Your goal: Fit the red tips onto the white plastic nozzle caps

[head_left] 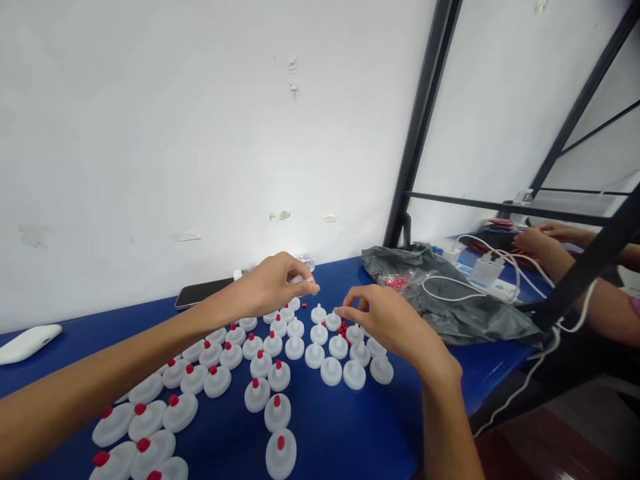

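My left hand [280, 283] is raised above the far part of the blue table, its thumb and fingers closed on a white nozzle cap [299, 279], mostly hidden by the fingers. My right hand [387, 317] is lower, above a group of white nozzle caps without red tips [315, 355]. Its thumb and forefinger are bent together in a pinch beside one of these caps; what they hold, if anything, cannot be made out. Small loose red tips [343, 329] lie among this group. Under and in front of my left arm stand several white caps with red tips [278, 375].
A black phone [203, 293] and a white case [30, 343] lie by the wall. At right are a grey plastic bag [445, 307], a clear bag of red tips [400, 281], a charger with white cables [487, 270] and a black metal frame [417, 120]. Another person's hands [545, 240] are beyond it.
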The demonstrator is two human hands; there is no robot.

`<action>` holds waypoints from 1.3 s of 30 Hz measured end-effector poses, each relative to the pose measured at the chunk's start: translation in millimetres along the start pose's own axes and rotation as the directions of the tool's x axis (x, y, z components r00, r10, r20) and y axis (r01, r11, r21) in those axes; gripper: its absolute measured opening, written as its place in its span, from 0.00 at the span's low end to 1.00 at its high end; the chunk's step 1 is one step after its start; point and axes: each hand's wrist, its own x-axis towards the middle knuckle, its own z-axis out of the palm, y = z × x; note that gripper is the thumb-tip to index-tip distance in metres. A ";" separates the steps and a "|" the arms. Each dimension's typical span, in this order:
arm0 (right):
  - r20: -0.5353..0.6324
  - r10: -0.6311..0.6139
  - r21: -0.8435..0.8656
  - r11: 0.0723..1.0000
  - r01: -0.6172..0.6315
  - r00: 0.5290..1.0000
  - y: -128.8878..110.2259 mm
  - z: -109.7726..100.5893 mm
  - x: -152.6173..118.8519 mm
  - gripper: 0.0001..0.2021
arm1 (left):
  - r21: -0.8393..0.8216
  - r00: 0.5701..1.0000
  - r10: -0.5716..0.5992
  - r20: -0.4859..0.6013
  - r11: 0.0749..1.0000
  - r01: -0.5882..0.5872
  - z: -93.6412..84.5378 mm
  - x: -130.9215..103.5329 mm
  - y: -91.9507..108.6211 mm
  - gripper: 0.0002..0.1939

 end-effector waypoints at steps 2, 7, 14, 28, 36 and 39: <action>0.036 0.002 -0.012 1.000 -0.002 0.999 1.0 2.8 0.5 0.09 | 0.043 1.000 -0.007 -0.016 0.999 0.008 7.2 11.9 -9.1 0.17; 0.049 -0.005 -0.022 1.000 0.007 0.999 6.4 2.8 0.6 0.12 | 0.172 0.999 -0.023 0.045 0.985 0.015 18.4 31.2 -21.7 0.12; -0.079 -0.029 -0.013 1.000 0.028 0.996 6.0 -1.4 3.6 0.17 | 0.298 0.976 -0.086 0.202 0.954 0.022 29.0 48.9 -31.4 0.16; -0.102 -0.034 0.035 0.999 0.038 0.994 6.8 -6.7 1.3 0.14 | 0.410 0.956 -0.102 0.275 0.912 -0.021 49.5 53.2 -42.8 0.17; -0.103 -0.018 0.048 0.999 0.023 0.994 9.2 -7.8 1.1 0.14 | 0.433 0.978 -0.070 0.195 0.901 -0.023 41.5 57.8 -31.4 0.17; -0.115 -0.017 0.046 0.999 0.022 0.993 8.8 -8.6 0.2 0.14 | 0.441 0.986 -0.034 0.162 0.897 -0.041 38.1 65.1 -32.4 0.17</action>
